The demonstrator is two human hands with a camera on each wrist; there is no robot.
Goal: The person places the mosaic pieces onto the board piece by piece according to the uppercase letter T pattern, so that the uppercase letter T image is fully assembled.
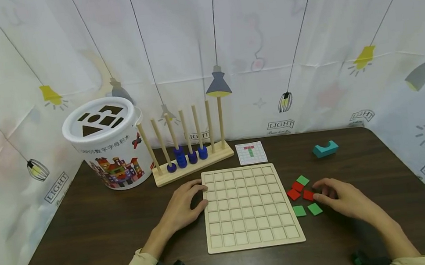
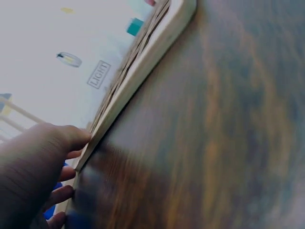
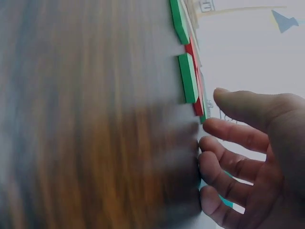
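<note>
A pale wooden grid board [image 1: 248,207] lies flat on the dark table. My left hand [image 1: 183,204] rests at its left edge, the thumb and fingertips against the rim, as the left wrist view also shows. To the right of the board lie loose square tiles: three red ones, among them a red tile [image 1: 308,195], and three green ones, among them a green tile [image 1: 315,209]. My right hand [image 1: 344,198] is just right of this cluster, its thumb and forefinger close to the nearest red tile. In the right wrist view its fingers are loosely bent with nothing between them.
Behind the board lies a card [image 1: 251,153] with a red and green T on a grid. A wooden peg rack [image 1: 194,166] with blue beads and a white bucket [image 1: 113,149] stand at the back left. A teal arch block [image 1: 325,149] lies at the back right.
</note>
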